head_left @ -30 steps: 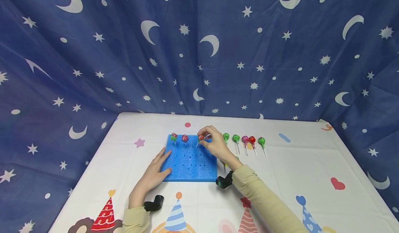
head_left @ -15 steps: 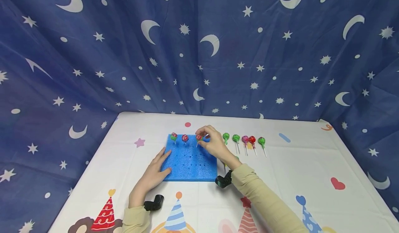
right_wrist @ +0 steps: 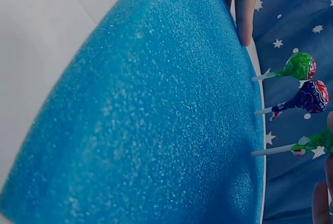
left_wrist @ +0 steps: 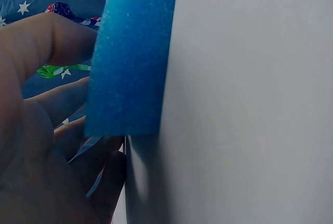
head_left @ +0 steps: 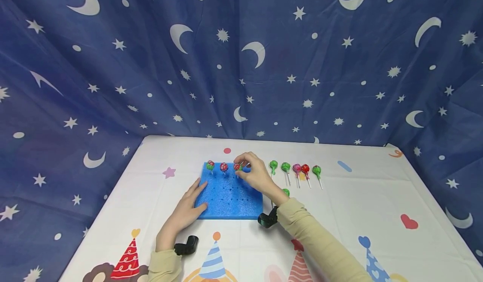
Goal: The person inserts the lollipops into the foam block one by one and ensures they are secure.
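My right hand (head_left: 260,177) pinches a lollipop (head_left: 237,167) in a red and green wrapper above the back edge of a blue foam block (head_left: 230,210). In the right wrist view its white stick (right_wrist: 276,150) meets the foam's surface; how deep it goes I cannot tell. To its left, a red and green lollipop (head_left: 210,165) and a red and dark blue lollipop (head_left: 224,167) stand in the foam's back row. My left hand (head_left: 185,210) rests along the block's left side with extended fingers. Small holes dot the foam.
Right of the block, several lollipops lie on the white tablecloth, among them a green one (head_left: 285,167), a pink one (head_left: 297,168) and a red one (head_left: 305,169). Another green lollipop (head_left: 286,192) is partly hidden by my right wrist. A dark blue starry curtain (head_left: 241,63) hangs behind.
My right hand has shifted slightly left along the foam's back edge with the lollipop, toward the two standing ones. The left hand and the block have stayed put.
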A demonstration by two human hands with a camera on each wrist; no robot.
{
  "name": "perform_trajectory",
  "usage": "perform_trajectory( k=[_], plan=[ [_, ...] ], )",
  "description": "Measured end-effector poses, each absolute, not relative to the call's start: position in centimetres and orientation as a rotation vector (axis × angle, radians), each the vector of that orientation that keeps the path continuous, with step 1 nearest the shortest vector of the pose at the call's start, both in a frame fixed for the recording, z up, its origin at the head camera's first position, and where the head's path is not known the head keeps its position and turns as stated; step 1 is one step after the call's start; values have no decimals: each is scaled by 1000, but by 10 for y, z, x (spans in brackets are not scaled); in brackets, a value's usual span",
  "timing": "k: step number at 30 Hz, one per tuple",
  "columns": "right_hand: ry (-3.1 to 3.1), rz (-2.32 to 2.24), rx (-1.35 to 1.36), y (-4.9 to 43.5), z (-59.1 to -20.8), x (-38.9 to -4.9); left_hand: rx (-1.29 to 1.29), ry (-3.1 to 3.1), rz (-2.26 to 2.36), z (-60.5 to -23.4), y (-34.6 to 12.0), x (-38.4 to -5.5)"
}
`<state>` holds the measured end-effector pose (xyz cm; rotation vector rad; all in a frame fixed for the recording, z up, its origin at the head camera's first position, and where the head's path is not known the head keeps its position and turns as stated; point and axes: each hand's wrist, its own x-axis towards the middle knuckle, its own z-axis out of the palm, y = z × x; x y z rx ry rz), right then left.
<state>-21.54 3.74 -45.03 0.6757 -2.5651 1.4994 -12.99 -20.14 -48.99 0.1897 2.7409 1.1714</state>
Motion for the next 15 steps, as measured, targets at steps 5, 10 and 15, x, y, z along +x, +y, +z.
perform_trajectory(
  k=[5,10,15],
  plan=[
    [-2584,1484,654,36,-451,-215,185,2734,1180,-490,-201,-129],
    [-2593,1492,621,36,-452,-215,183,2732,1180,-490,-201,-129],
    [-2584,1499,611,35,-456,-215,170,2731,1182,-489,-201,-129]
  ],
)
